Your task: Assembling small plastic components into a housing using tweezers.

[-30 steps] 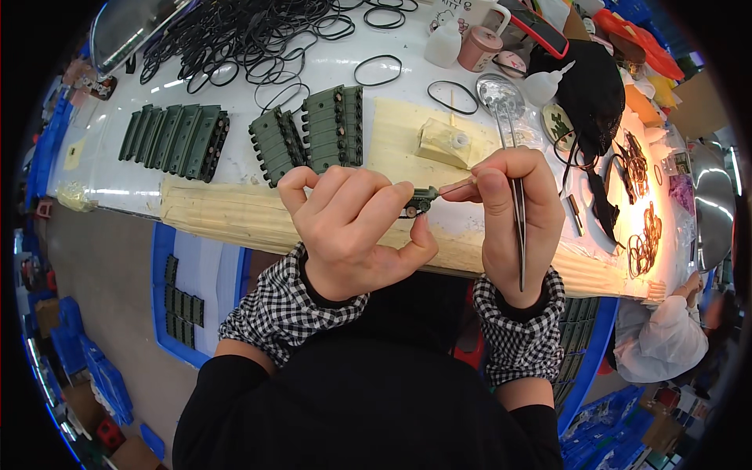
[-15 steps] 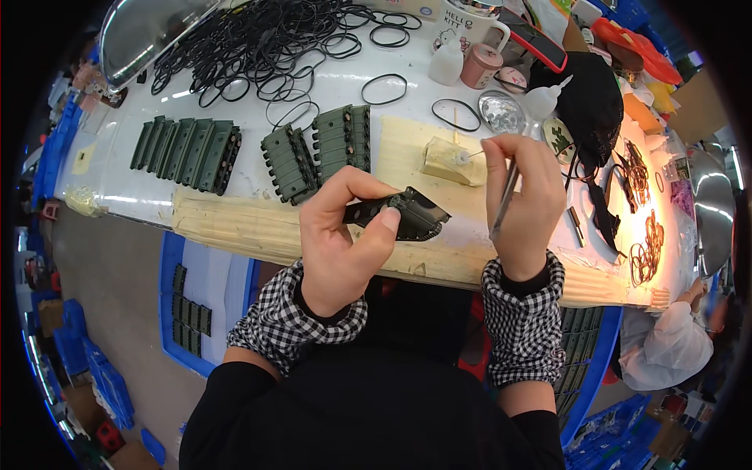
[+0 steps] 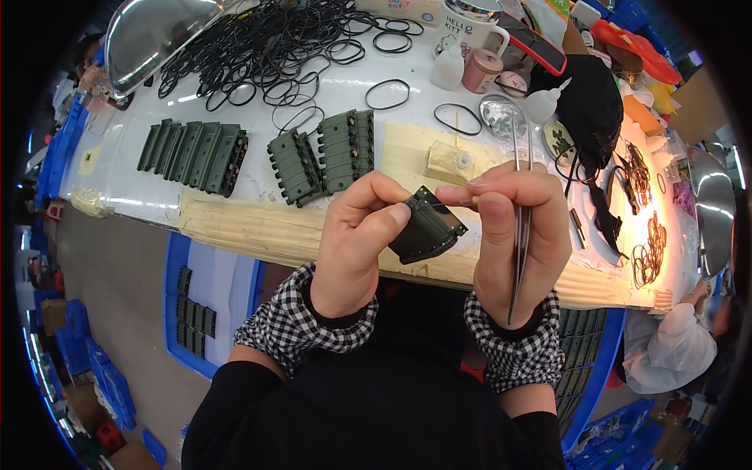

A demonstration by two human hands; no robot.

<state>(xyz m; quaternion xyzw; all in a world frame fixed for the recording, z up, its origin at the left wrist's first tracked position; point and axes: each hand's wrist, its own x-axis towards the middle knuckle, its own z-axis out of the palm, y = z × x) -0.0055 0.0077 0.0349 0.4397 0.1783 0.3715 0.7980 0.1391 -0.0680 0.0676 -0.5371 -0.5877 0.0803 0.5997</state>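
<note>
Over the table's near edge, my left hand [image 3: 352, 243] grips a dark green plastic part [image 3: 427, 231] with a ridged lower edge, thumb on its corner. My right hand [image 3: 533, 235] pinches a thin needle-like stick [image 3: 464, 203], its tip at or very close to the part's upper edge; exact contact is too small to tell. Metal tweezers [image 3: 519, 145] also rest in that hand, between the fingers, points toward me. Just beyond lies a block wrapped in yellowish tape [image 3: 446, 163] with a whitish dab on its end. Similar green parts stand farther left, among them a row [image 3: 192, 157] and a pair [image 3: 345, 149].
Black rubber bands [image 3: 266, 55] lie heaped at the back left. A mug [image 3: 468, 30], white squeeze bottles [image 3: 448, 66], a phone [image 3: 536, 45] and a black cap [image 3: 583, 102] crowd the back right. Blue trays [image 3: 171, 313] with green parts sit below the table; another person [image 3: 670, 345] is at right.
My right hand has come from the taped block toward the part, bringing the stick to its edge, and the tweezers have swung points-down toward me. My left hand has turned the part and shifted slightly right.
</note>
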